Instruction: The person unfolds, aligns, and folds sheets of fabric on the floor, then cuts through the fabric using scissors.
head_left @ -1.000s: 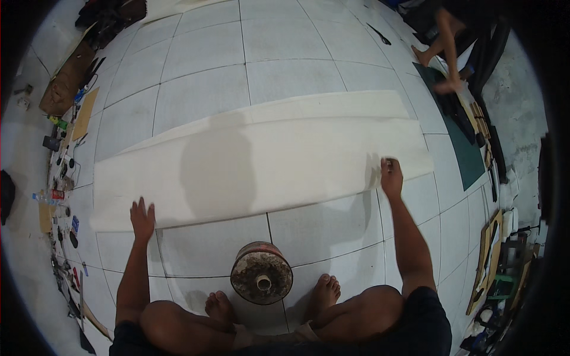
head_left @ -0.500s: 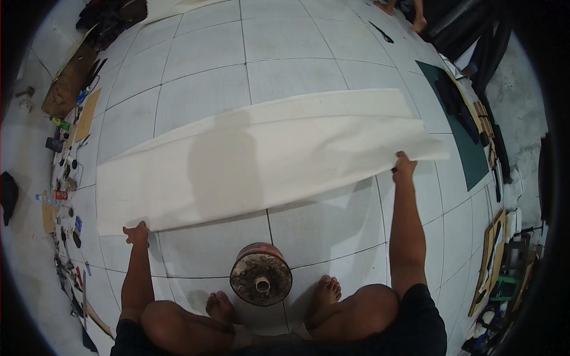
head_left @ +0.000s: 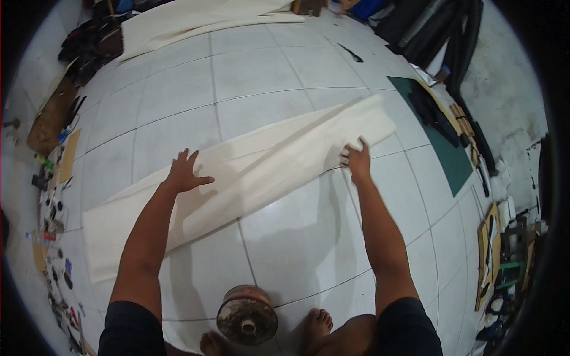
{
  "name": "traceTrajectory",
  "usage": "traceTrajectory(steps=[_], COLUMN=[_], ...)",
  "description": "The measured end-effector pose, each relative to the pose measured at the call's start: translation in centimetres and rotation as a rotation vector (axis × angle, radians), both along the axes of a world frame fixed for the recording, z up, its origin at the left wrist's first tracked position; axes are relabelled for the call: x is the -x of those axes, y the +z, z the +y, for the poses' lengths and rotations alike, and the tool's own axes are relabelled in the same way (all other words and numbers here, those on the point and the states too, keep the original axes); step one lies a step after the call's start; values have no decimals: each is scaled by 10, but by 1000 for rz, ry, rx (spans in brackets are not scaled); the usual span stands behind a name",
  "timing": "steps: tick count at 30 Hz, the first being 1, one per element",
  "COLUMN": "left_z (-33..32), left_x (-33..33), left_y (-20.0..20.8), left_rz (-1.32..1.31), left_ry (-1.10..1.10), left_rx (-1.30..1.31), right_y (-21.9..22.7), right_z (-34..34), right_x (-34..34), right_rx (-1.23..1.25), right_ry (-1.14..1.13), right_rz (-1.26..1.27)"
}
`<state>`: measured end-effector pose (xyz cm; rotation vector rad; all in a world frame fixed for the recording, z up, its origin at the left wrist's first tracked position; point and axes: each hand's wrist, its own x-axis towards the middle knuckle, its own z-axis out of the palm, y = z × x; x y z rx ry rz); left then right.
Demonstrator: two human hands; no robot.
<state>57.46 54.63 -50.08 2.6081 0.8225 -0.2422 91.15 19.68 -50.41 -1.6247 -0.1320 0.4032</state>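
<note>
A long cream sheet of material, which looks like cloth or soft leather, lies folded lengthwise on the tiled floor, slanting from lower left to upper right. Over its left half is my left hand, fingers and thumb spread; whether the palm touches the sheet, I cannot tell. Near the sheet's front edge toward its right end is my right hand, its fingers apart and bent, with nothing seen in them. Shadows of my arms and body fall on the sheet and the floor.
A round dirty weight with a central tube stands between my feet. A green mat with dark material lies at the right. Another cream sheet is at the far side. A black-handled tool lies far right. Tools and bottles line the left wall.
Both hands have let go of the sheet's front edge. My left hand has moved forward and right, my right hand left. The sheet now lies more slanted, and the view has shifted.
</note>
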Motion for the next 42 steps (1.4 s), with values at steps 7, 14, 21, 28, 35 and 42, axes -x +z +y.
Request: traceTrajectory(steps=[7,14,21,28,35,42], left_z=[21,16,-47,-154,-359,-498], left_x=[-39,-22,-52,-120,-156,-160], left_y=[-41,-13,209,478,629,693], left_rz=[227,290,219,-129,-456,-589], left_ry=[69,54,230,-36,-325,-449], left_rx=[-154,205,712,904,878,846], right_y=[6,-3,114,373,595,647], right_z=[-211,-289,-327,-266,-232,-331], right_x=[73,138,223,206,146,152], right_rx=[362,440,713,546,395,311], right_ry=[-124,-317,159,380,638,274], right_rz=[54,55,22,156,-407,-382])
